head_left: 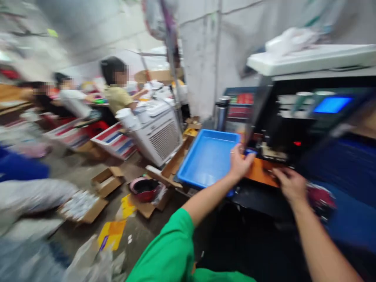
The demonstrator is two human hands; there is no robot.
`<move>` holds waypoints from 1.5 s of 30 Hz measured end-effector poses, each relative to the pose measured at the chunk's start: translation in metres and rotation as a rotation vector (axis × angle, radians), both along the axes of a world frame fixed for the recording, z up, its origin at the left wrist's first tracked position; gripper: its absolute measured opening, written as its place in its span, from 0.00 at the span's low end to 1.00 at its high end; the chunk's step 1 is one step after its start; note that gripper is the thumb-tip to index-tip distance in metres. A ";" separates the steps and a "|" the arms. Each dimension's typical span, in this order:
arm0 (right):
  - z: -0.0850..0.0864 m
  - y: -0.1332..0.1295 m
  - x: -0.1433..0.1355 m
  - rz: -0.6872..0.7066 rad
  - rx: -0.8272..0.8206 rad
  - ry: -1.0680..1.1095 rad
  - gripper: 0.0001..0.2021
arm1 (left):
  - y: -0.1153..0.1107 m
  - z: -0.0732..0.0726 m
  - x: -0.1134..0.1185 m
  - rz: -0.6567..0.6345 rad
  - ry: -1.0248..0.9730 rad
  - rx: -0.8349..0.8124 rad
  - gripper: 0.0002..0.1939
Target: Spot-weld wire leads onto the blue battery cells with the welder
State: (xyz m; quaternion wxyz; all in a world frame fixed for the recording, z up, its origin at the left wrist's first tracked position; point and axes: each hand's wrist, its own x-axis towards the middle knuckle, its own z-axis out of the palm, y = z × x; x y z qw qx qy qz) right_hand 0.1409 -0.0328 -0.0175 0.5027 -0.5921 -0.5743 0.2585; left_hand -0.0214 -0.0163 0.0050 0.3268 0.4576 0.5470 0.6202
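A shallow blue tray (210, 156) lies at the centre, its inside bare. My left hand (241, 161) is at the tray's right edge, fingers curled and thumb toward the machine. A bit of blue shows by its thumb, but what it holds is blurred. Over the orange work surface (258, 172), my right hand (290, 184) has its fingers pinched together. A small dark thing shows near those fingertips, too blurred to name. Just behind both hands stands a dark machine (273, 129) with a lit blue screen (333, 104) and a white top (311, 60).
A dark flask (222, 113) stands behind the tray. Left of it are a white air cooler (163, 135), a cardboard box with a dark red item (145, 190), and yellow packets (113, 235) on the floor. Several people sit at the far left, one in a yellow shirt (119, 98).
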 end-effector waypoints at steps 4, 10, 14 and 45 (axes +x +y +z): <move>0.000 0.005 0.015 0.038 -0.112 0.310 0.26 | 0.022 -0.001 -0.014 0.071 0.043 0.038 0.14; 0.002 0.018 0.004 0.128 -0.041 0.386 0.23 | 0.017 0.004 -0.021 0.057 0.330 0.010 0.15; 0.000 0.018 0.007 0.166 -0.044 0.411 0.21 | 0.014 0.008 -0.019 0.002 0.565 -0.109 0.17; 0.006 0.035 0.005 0.119 -0.070 0.598 0.19 | 0.024 -0.007 0.012 -0.423 0.611 -0.041 0.11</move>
